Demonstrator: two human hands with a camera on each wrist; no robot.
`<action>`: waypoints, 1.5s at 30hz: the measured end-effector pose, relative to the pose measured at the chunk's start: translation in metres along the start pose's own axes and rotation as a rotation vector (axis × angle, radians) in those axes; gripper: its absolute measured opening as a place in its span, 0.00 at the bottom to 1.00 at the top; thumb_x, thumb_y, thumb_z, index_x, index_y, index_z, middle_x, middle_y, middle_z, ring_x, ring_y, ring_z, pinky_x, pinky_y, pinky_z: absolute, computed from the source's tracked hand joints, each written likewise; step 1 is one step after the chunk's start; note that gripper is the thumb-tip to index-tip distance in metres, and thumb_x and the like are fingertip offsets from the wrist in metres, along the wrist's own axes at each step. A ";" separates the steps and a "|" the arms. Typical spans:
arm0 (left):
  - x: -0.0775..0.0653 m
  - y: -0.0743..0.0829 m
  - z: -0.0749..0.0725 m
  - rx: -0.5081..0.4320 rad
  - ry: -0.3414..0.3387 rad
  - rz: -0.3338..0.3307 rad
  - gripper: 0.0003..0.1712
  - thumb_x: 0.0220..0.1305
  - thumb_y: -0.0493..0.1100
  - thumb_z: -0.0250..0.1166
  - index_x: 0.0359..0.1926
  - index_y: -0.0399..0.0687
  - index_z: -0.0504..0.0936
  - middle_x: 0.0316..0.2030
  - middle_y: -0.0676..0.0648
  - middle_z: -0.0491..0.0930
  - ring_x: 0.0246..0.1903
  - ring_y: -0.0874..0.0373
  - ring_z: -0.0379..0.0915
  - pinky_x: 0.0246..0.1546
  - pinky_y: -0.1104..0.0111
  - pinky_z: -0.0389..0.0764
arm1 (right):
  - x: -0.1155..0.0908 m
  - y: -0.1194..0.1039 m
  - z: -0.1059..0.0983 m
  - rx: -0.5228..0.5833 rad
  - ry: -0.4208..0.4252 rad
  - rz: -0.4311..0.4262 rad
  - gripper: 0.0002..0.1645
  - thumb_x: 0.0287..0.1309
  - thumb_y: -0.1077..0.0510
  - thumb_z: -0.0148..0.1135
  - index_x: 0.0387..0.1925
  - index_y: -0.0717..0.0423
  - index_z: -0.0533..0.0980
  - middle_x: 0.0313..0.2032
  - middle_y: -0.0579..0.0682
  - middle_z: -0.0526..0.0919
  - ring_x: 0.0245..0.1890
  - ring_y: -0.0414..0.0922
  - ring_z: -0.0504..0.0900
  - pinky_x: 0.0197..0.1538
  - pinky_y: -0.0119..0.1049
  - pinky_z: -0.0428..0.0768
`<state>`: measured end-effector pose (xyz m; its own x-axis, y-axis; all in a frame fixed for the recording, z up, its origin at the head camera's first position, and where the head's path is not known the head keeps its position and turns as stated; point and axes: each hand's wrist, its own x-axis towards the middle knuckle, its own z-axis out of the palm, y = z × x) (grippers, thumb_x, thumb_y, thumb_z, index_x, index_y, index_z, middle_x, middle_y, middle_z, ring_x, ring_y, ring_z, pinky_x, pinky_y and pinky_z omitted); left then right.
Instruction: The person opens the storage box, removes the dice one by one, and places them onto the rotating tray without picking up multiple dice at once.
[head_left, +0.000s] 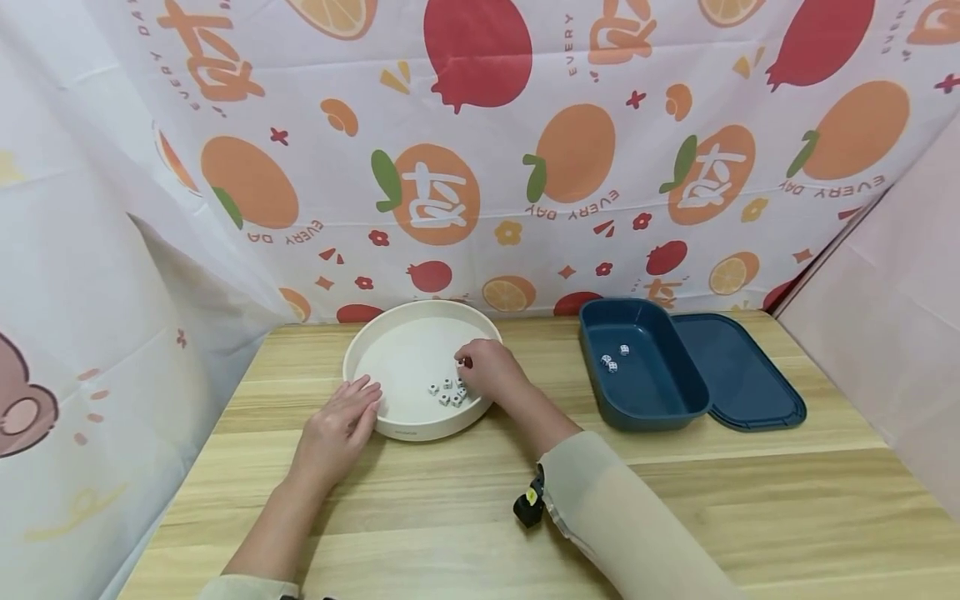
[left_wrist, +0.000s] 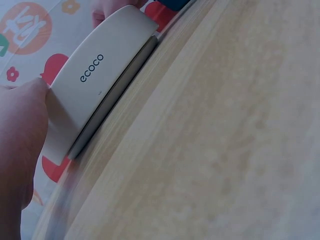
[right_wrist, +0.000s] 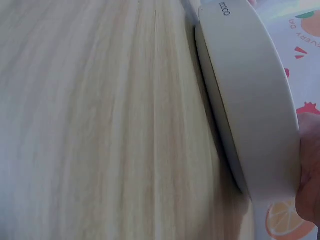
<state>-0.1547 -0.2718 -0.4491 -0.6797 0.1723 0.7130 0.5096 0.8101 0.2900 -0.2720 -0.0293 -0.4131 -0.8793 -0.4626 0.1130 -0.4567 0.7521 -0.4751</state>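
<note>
A round cream tray (head_left: 397, 333) with a raised rim stands on the wooden table. Several white dice (head_left: 446, 400) with dark pips lie together in its right front part. Over them, inside the tray, my right hand (head_left: 489, 368) pinches a die (head_left: 460, 364) between thumb and fingertips; the fingers partly cover it. My left hand (head_left: 339, 425) rests on the tray's left front rim, its fingers fairly straight and reaching just inside. In the left wrist view, the tray's outer wall (left_wrist: 100, 70) shows the word "ecoco" beside that hand.
To the right stands a deep blue box (head_left: 652, 383) with 3 white dice (head_left: 612, 365) on its floor. A flat blue lid (head_left: 738, 371) lies beside it on the table (head_left: 465, 517). Fruit-printed cloth (head_left: 495, 200) hangs behind the table.
</note>
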 end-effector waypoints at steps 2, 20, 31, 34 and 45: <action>0.000 0.000 0.000 0.003 0.000 0.001 0.12 0.58 0.33 0.67 0.44 0.35 0.87 0.45 0.41 0.87 0.52 0.42 0.81 0.71 0.65 0.68 | 0.001 -0.001 0.002 -0.007 -0.015 0.015 0.13 0.62 0.59 0.63 0.46 0.52 0.85 0.42 0.46 0.86 0.40 0.40 0.79 0.52 0.33 0.83; 0.001 0.000 -0.001 0.004 0.009 0.004 0.12 0.57 0.32 0.67 0.44 0.35 0.87 0.44 0.41 0.87 0.51 0.42 0.82 0.68 0.60 0.72 | 0.002 -0.007 0.001 -0.149 -0.125 0.049 0.17 0.64 0.60 0.59 0.53 0.50 0.83 0.51 0.46 0.86 0.55 0.41 0.81 0.65 0.37 0.77; 0.003 0.000 0.000 -0.001 0.027 0.025 0.13 0.56 0.30 0.67 0.43 0.34 0.87 0.43 0.41 0.87 0.51 0.43 0.82 0.63 0.53 0.75 | 0.002 -0.003 0.000 -0.091 -0.087 0.017 0.17 0.63 0.62 0.59 0.51 0.51 0.84 0.48 0.47 0.86 0.50 0.42 0.82 0.63 0.36 0.79; 0.003 0.000 0.000 0.001 0.025 0.026 0.13 0.56 0.30 0.67 0.43 0.34 0.87 0.44 0.41 0.87 0.51 0.43 0.82 0.62 0.51 0.75 | 0.001 -0.001 0.000 -0.049 -0.073 0.007 0.16 0.63 0.61 0.59 0.51 0.52 0.84 0.45 0.48 0.86 0.44 0.41 0.81 0.58 0.35 0.81; 0.000 -0.001 0.000 0.002 -0.003 -0.008 0.13 0.58 0.33 0.66 0.44 0.34 0.87 0.45 0.40 0.87 0.52 0.42 0.81 0.71 0.63 0.68 | -0.011 0.009 -0.012 0.001 -0.017 -0.069 0.17 0.67 0.54 0.58 0.54 0.51 0.82 0.40 0.44 0.83 0.39 0.39 0.78 0.52 0.32 0.83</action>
<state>-0.1553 -0.2729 -0.4488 -0.6855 0.1671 0.7087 0.5028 0.8127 0.2946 -0.2686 -0.0119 -0.4086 -0.8434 -0.5211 0.1310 -0.5161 0.7178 -0.4673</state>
